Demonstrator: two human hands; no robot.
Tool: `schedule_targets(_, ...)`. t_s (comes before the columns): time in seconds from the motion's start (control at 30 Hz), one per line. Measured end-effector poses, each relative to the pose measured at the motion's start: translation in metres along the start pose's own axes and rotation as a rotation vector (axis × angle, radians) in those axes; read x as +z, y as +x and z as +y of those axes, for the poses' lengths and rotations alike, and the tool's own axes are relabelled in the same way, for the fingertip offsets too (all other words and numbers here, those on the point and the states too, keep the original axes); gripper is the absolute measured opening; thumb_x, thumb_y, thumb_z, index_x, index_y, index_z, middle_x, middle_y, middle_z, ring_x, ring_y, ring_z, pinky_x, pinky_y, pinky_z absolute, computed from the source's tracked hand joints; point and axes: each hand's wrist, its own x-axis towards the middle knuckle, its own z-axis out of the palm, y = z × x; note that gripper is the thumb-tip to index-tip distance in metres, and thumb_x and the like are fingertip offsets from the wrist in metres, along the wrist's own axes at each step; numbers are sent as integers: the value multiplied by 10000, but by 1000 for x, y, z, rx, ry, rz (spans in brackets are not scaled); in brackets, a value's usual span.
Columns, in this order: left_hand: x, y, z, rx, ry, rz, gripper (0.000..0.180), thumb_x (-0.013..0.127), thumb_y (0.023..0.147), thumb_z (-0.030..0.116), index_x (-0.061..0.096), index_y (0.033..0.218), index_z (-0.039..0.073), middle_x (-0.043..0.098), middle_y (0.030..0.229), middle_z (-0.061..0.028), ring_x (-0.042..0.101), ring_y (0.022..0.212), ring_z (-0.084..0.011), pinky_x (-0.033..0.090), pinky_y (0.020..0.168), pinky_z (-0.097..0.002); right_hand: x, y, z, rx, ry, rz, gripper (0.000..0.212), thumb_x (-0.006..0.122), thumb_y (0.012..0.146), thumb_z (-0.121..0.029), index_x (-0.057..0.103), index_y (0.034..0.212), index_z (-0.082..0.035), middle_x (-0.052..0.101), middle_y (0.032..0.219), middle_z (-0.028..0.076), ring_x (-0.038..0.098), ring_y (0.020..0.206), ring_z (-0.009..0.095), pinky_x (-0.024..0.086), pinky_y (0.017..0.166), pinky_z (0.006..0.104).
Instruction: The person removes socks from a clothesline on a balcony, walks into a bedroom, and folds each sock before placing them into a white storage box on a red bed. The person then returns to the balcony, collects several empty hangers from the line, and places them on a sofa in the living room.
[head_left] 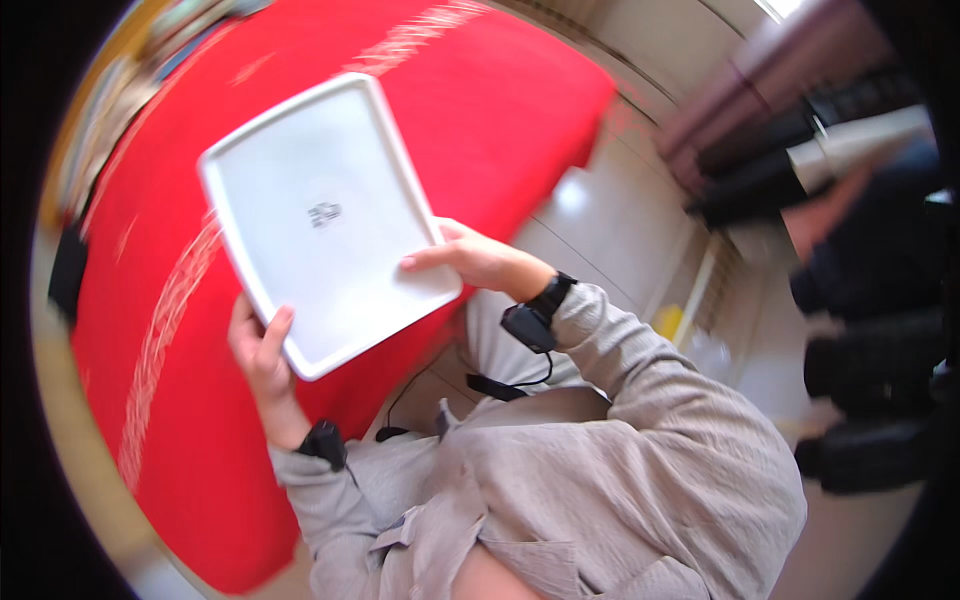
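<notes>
A white rectangular tray-like lid (325,270) with rounded corners and a raised rim is held up in front of me, tilted, with a small dark mark at its middle. My left hand (262,350) grips its lower left edge, thumb on the face and fingers behind. On the lower right edge, my right hand (470,257) holds it the same way, thumb resting on the surface. The fingers behind the lid are mostly hidden. Both wrists carry black strapped devices.
Beneath the lid spreads a bed with a red cover (480,130) with pale patterned bands. Folded cloths (100,140) lie along its far left edge. At the right, blurred dark garments (870,250) hang near a tiled floor (570,235). A thin black cable runs by my lap.
</notes>
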Motion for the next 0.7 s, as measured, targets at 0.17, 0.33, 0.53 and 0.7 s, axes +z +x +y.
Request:
schedule_targets(0.17, 84, 11, 2, 1, 26, -391, 523, 757, 993, 293, 543, 1363, -6, 627, 1304, -133, 602, 1250, -238, 447, 1125, -395, -92, -92, -10, -157, 190, 344, 401, 792, 918, -179, 690, 1243, 32, 737, 1105, 98, 730, 983, 188, 587, 889, 331)
schedule_targets(0.33, 137, 9, -41, 109, 1024, -669, 1037, 901, 800, 337, 360, 1643, 68, 336, 1710, -183, 300, 1593, -380, 237, 1295, -558, -197, -209, 9, -243, 405, 898, 301, 685, 999, -289, 684, 1206, -70, 679, 1172, 56, 655, 1158, 220, 558, 1036, 446)
schedule_targets(0.53, 140, -6, -82, 228, 1309, -576, 1238, 936, 735, 401, 226, 1711, 123, 212, 1785, -118, 209, 1640, -351, 194, 1297, -600, -275, -299, 75, -694, 537, 1521, 425, 742, 986, -283, 604, 1329, -74, 649, 1255, 100, 671, 1100, 291, 657, 878, 476)
schedule_targets(0.7, 137, -3, -88, 248, 1326, -543, 1248, 939, 723, 409, 233, 1712, 124, 214, 1788, -110, 215, 1639, -346, 199, 1295, -592, -365, -395, 85, -967, 668, 1812, 467, 759, 966, -361, 599, 1340, -130, 654, 1274, 95, 643, 1113, 301, 625, 843, 475)
